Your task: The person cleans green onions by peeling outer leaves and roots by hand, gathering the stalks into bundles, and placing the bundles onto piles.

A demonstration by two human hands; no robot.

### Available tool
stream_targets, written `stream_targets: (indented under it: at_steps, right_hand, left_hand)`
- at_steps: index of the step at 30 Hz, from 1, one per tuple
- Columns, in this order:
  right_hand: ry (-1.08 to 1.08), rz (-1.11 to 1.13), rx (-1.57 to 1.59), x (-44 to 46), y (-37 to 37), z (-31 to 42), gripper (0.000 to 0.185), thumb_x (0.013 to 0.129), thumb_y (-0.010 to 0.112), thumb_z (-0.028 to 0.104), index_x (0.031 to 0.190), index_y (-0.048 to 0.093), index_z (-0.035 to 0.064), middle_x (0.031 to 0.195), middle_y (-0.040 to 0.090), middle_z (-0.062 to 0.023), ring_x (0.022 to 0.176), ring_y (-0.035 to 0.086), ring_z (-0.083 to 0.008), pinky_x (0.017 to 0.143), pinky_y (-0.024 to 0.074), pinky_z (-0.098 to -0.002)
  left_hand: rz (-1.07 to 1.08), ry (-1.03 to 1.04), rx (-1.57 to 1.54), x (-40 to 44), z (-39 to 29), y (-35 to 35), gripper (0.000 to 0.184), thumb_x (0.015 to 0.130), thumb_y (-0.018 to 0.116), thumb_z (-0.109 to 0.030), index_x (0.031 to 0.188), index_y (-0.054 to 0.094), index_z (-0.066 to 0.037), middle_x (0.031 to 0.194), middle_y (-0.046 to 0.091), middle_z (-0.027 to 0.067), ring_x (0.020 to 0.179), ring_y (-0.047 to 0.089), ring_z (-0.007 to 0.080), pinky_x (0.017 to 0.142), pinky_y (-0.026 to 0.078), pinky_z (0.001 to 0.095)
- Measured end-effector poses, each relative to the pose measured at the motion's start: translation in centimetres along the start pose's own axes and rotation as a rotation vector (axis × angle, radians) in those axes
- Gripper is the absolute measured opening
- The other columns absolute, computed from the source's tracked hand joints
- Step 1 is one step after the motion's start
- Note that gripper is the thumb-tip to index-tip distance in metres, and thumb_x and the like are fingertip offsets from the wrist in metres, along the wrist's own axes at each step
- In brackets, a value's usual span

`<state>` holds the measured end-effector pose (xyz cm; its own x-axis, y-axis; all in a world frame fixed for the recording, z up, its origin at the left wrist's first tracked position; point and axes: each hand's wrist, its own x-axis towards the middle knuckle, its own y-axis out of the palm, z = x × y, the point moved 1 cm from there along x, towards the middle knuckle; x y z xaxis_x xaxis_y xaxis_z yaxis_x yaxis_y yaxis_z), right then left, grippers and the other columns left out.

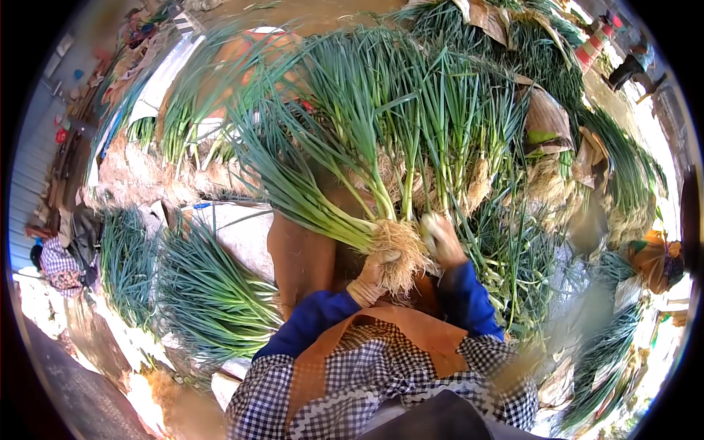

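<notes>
My left hand (372, 276), in a pale glove, is closed round the root end of a large bunch of green onions (341, 224). The bunch's tangled, straw-coloured roots (400, 253) hang at my lap, and its long green leaves fan up and to the left. My right hand (442, 240), also gloved, is at the right side of those roots with its fingers curled in. What lies between its fingers is hidden. Just beyond my hands, more green onions (458, 110) stand in a row with roots toward me.
On my left lies a heap of green onions (213, 293) beside a pale sack (238, 235). Loose stalks and leaves (506, 257) litter the ground to my right. Further piles (609, 359) lie at lower right. Another person (62, 260) is at far left, and one walks (636, 62) at upper right.
</notes>
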<state>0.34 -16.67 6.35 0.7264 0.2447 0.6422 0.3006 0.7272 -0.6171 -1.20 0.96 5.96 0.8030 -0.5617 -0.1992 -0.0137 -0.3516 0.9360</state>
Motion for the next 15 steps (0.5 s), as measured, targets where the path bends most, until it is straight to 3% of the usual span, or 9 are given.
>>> stream_targets:
  at_steps: [1,3,4,5,7,8,11,13,15]
  right_hand:
    - [0.021,0.055,0.116,-1.6,-1.7,1.5,0.031,0.074,0.062,0.005,0.103,0.054,0.0005,0.079,0.054,-0.0099,0.076,0.051,-0.0220,0.065,0.0433,-0.0295]
    - [0.782,0.101,1.248,-5.7,-5.8,3.4,0.020,0.077,0.058,0.016,0.088,0.056,0.0002,0.063,0.050,-0.0036,0.055,0.045,-0.0152,0.050,0.0372,-0.0278]
    - [0.915,0.056,1.407,-7.6,-8.0,3.5,0.022,0.079,0.057,0.022,0.081,0.057,0.0000,0.056,0.048,-0.0004,0.045,0.042,-0.0118,0.043,0.0341,-0.0269]
    - [0.846,0.093,1.173,-5.4,-10.7,5.6,0.025,0.077,0.059,0.024,0.077,0.059,-0.0008,0.058,0.052,-0.0021,0.046,0.046,-0.0098,0.042,0.0353,-0.0238]
    - [1.293,0.396,0.834,-10.1,-13.7,1.8,0.033,0.077,0.061,0.032,0.079,0.062,-0.0010,0.063,0.060,-0.0060,0.050,0.055,-0.0147,0.048,0.0453,-0.0291]
    - [1.301,0.372,0.841,-10.0,-13.2,1.3,0.033,0.077,0.061,0.032,0.079,0.062,-0.0010,0.063,0.060,-0.0060,0.050,0.055,-0.0147,0.048,0.0453,-0.0291]
    - [0.765,1.098,-0.426,-7.3,-9.1,0.0,0.039,0.086,0.051,0.037,0.100,0.061,0.0023,0.089,0.065,-0.0112,0.082,0.063,-0.0235,0.073,0.0490,-0.0368]
    - [0.823,0.285,0.361,-1.9,-5.9,1.1,0.048,0.089,0.047,0.040,0.115,0.053,0.0012,0.114,0.056,-0.0160,0.109,0.052,-0.0252,0.092,0.0401,-0.0355]
    - [0.717,0.214,0.780,1.9,-1.2,0.5,0.047,0.091,0.046,0.033,0.126,0.043,0.0006,0.123,0.050,-0.0151,0.114,0.047,-0.0237,0.097,0.0351,-0.0318]
  left_hand:
    - [-0.006,0.042,-0.067,-0.2,-0.4,0.6,0.037,0.074,0.053,0.000,0.111,0.049,0.002,0.098,0.059,0.0122,0.087,0.060,0.0234,0.079,0.051,0.0353]
    - [0.003,0.014,-0.047,-0.2,-1.4,1.7,0.035,0.075,0.053,-0.001,0.110,0.049,0.001,0.098,0.059,0.0133,0.087,0.060,0.0263,0.078,0.052,0.0372]
    - [0.015,0.002,-0.079,0.0,-1.6,1.5,0.035,0.075,0.054,-0.002,0.110,0.049,0.002,0.098,0.059,0.0137,0.088,0.060,0.0272,0.079,0.052,0.0380]
    - [0.026,-0.011,-0.111,0.0,-1.8,1.0,0.035,0.076,0.054,-0.003,0.110,0.049,0.002,0.098,0.058,0.0142,0.088,0.060,0.0282,0.079,0.052,0.0389]
    - [0.045,-0.038,-0.167,0.4,-1.2,-3.7,0.035,0.077,0.053,-0.006,0.110,0.048,0.003,0.102,0.057,0.0146,0.092,0.058,0.0291,0.081,0.051,0.0404]
    - [0.029,-0.044,-0.168,0.1,-1.4,-3.6,0.035,0.077,0.053,-0.006,0.111,0.048,0.003,0.102,0.057,0.0147,0.092,0.058,0.0291,0.081,0.051,0.0404]
    - [-0.001,-0.057,-0.160,-0.3,-1.9,-3.1,0.036,0.077,0.053,-0.006,0.111,0.048,0.003,0.103,0.057,0.0147,0.092,0.058,0.0291,0.082,0.051,0.0404]
    - [-0.014,-0.061,-0.145,-0.4,-1.9,-2.7,0.036,0.077,0.053,-0.006,0.111,0.048,0.003,0.103,0.056,0.0147,0.092,0.058,0.0291,0.082,0.051,0.0404]
    - [-0.027,-0.058,-0.119,-0.5,-2.1,-2.3,0.037,0.076,0.053,-0.006,0.112,0.047,0.003,0.103,0.056,0.0147,0.092,0.058,0.0291,0.082,0.051,0.0404]
